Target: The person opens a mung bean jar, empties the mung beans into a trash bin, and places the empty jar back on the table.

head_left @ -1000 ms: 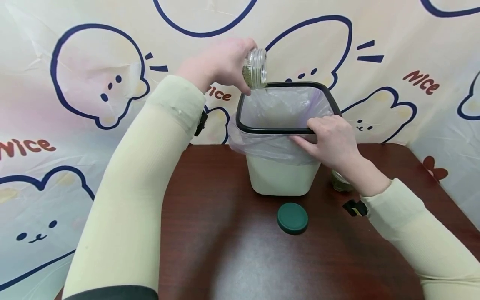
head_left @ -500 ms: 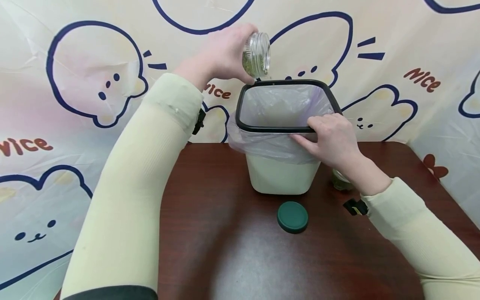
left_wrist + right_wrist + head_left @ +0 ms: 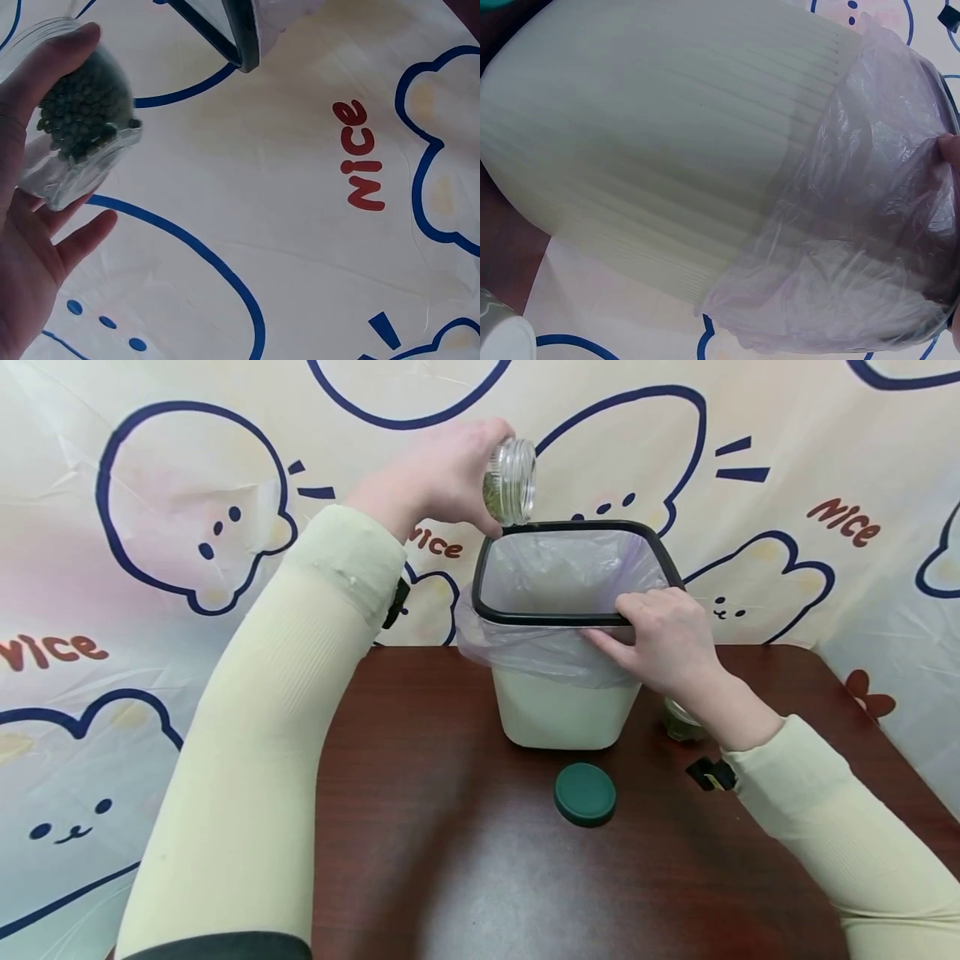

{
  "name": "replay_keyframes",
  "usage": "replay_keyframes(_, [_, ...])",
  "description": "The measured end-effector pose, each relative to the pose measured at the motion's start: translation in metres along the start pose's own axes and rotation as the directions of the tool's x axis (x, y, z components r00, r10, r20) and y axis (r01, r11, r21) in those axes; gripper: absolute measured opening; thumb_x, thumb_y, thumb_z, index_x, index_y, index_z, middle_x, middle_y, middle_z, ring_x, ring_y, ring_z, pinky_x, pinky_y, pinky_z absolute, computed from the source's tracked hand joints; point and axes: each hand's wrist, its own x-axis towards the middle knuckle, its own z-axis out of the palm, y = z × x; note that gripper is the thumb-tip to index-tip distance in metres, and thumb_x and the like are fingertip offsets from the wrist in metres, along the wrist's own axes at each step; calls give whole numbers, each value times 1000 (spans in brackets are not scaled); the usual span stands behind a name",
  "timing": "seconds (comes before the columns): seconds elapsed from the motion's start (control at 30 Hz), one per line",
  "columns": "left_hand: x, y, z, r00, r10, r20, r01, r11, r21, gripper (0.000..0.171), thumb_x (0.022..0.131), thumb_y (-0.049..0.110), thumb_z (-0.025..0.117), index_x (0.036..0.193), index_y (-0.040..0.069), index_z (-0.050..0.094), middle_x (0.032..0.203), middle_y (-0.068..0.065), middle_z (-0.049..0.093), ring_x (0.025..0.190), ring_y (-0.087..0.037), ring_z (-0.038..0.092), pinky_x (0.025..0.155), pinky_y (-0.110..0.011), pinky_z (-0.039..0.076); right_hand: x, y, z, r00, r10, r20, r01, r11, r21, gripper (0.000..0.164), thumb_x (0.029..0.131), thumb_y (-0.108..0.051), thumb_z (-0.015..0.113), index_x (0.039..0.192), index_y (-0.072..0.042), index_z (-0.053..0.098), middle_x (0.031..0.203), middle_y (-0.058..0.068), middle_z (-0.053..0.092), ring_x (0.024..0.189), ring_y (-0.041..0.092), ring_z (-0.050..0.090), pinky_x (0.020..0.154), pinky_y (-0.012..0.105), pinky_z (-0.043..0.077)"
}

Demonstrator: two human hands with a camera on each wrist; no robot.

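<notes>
My left hand [image 3: 450, 472] grips a clear glass jar [image 3: 513, 481] without a lid, tipped on its side just above the back left corner of a trash can [image 3: 566, 718]. Small dark green beans [image 3: 84, 109] lie inside the jar in the left wrist view. Thumb and fingers are on either side of its glass. My right hand [image 3: 671, 639] holds the can's black rim [image 3: 555, 619] at the front right, thumb below it and fingers over the top. A thin translucent bag [image 3: 855, 202] lines the can and hangs over its outside.
On the brown table [image 3: 420, 860], a green round lid [image 3: 585, 794] lies in front of the can. A second small jar [image 3: 681, 725] stands right of the can, partly behind my right wrist. A cartoon-printed sheet [image 3: 405, 393] hangs close behind the can.
The jar in my left hand rose a little away from the rim, then came back down slightly. My right hand and the trash can stay in place.
</notes>
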Motion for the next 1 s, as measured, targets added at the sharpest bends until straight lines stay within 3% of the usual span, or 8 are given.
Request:
replay_keyframes(0.17, [0,1,-3,998,-30,-47,31,999,22,96,62,41,77,139,15,24,134,-1,38,119,-18,39,95,-35,33,0,1,0,1000,-1,-2,1,1000,-2,42,77,-37,65,56,-11,38,48,0,32,43,18,32,46,30,22])
replay_keyframes(0.37, [-1,1,0,1000,14,24,-15,1000,14,93,60,36,79,135,10,31,129,-5,42,115,-19,42,94,-32,35,0,1,2,1000,-10,-16,10,1000,7,43,76,-37,65,56,-11,37,47,0,30,42,17,30,46,30,22])
replay_keyframes(0.57, [-1,0,3,999,22,26,-23,999,34,91,60,33,79,134,8,31,127,-7,43,114,-20,43,94,-32,35,-2,1,2,1000,-5,-6,5,1000,5,43,76,-37,66,56,-11,38,47,0,29,42,17,30,46,30,23])
replay_keyframes(0.8, [0,1,-2,998,-20,-67,21,1000,10,93,63,35,77,138,13,26,132,-2,39,118,-18,39,95,-37,33,-1,2,0,1000,-9,-22,9,1000,3,44,76,-37,66,56,-11,37,47,0,30,42,18,30,46,30,22])
replay_keyframes(1.0, [2,4,1,1000,2,-3,-2,1000,13,93,62,33,78,137,11,27,130,-5,40,116,-19,41,94,-32,35,-1,2,1,1000,-9,-16,9,1000,5,44,76,-37,65,56,-11,37,47,0,29,42,17,30,47,31,23])
